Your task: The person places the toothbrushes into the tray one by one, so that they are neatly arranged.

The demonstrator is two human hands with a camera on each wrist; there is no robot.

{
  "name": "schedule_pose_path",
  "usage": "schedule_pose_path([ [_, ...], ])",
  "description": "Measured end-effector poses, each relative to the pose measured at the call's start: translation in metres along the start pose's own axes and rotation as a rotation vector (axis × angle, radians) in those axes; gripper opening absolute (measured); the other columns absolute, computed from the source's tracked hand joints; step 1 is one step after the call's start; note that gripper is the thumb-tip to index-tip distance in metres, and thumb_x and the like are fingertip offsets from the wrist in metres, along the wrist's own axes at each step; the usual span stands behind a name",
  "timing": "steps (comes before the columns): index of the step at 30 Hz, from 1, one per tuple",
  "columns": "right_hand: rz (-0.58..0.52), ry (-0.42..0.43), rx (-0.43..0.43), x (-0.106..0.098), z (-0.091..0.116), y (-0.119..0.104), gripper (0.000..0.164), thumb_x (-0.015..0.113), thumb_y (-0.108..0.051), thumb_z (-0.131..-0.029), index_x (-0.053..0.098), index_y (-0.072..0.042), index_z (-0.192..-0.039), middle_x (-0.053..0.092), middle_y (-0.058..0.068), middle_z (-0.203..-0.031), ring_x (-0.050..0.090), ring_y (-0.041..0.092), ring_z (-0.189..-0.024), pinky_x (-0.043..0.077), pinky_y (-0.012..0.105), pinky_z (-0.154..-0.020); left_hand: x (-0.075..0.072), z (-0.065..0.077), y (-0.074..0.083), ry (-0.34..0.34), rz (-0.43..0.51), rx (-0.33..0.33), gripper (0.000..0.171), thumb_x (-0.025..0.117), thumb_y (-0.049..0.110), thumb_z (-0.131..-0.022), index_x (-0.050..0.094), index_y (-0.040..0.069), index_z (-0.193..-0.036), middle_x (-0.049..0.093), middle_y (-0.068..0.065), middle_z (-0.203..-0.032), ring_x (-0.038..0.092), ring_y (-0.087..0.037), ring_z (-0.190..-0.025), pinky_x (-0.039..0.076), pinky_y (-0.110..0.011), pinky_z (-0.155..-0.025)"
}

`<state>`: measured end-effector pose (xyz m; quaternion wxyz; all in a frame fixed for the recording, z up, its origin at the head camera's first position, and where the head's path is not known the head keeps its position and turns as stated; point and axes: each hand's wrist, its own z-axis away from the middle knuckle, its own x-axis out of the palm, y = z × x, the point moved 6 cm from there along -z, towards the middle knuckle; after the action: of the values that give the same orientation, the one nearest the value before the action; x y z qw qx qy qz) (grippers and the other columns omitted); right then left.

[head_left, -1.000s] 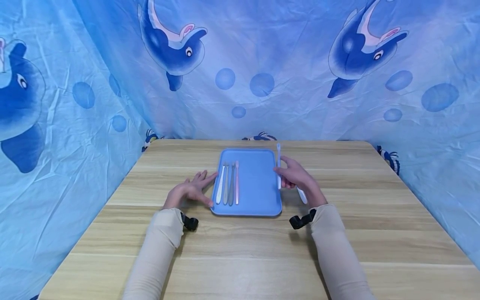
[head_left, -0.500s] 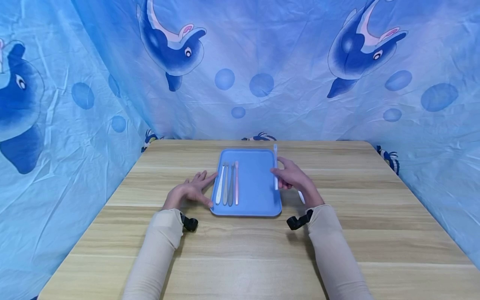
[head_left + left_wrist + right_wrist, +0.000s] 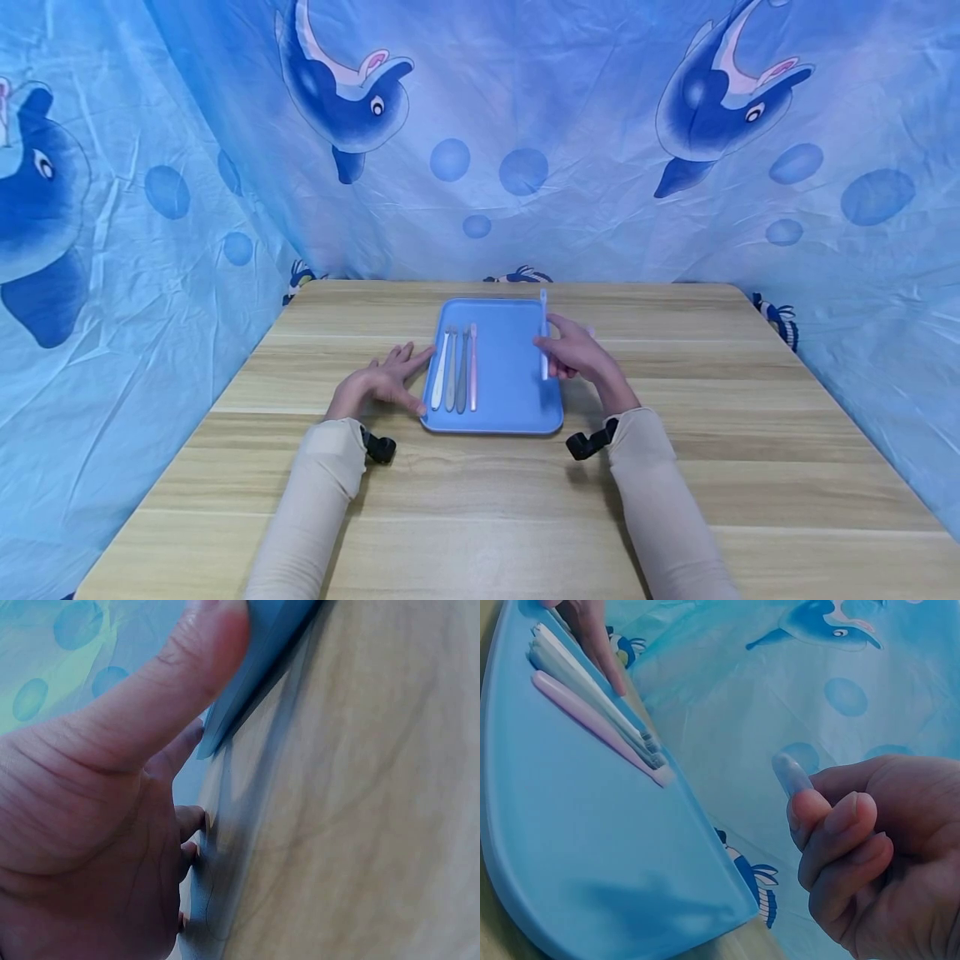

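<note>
— Fingers of my right hand [image 3: 577, 346] curled, pinching a pale toothbrush [image 3: 543, 310] around mid-length.

— Your left?

— Left hand [image 3: 386, 382] spread wide, gripping nothing. Thumb and forefinger at the left rim of the blue tray [image 3: 517, 392].

— Where's the brush?

— Over the tray, just inside its right rim, roughly parallel to that side. Looks raised; a shadow [image 3: 660, 904] falls on the tray floor in the right wrist view. Height: can't tell.

— Handling it well?

— My judgement: light pinch, shaft level, same lie as the others. If lowering, both ends together. Left hand best used steadying the tray.

— Edges, room?

— Watch the far rim: the brush's far end overlaps it in the head view. Bare tray runs from the pink toothbrush [image 3: 474, 379] to the right rim. Left of the pink, the dark grey toothbrush [image 3: 461, 387], light grey toothbrush [image 3: 451, 387] and white toothbrush [image 3: 438, 383] lie close together; poor room there, I reckon.
</note>
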<state>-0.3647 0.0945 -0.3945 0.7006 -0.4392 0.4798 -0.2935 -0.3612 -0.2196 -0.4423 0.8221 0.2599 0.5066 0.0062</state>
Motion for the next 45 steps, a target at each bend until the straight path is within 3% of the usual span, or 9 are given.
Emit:
schedule_pose_path([
  [45,0.006,0.0,0.003,0.033,-0.017,-0.007,0.072,0.051,-0.025,-0.105,0.01,-0.009,-0.162,0.057,0.0,-0.05,0.05,0.009,-0.037,0.038,0.024,-0.04,-0.001,-0.001,-0.003,0.006,-0.013,-0.017,0.128,0.082,0.063,-0.07,0.002,0.026,-0.163,-0.013,-0.022,-0.168,-0.015,-0.046,-0.155,-0.006,-0.073,-0.12],
])
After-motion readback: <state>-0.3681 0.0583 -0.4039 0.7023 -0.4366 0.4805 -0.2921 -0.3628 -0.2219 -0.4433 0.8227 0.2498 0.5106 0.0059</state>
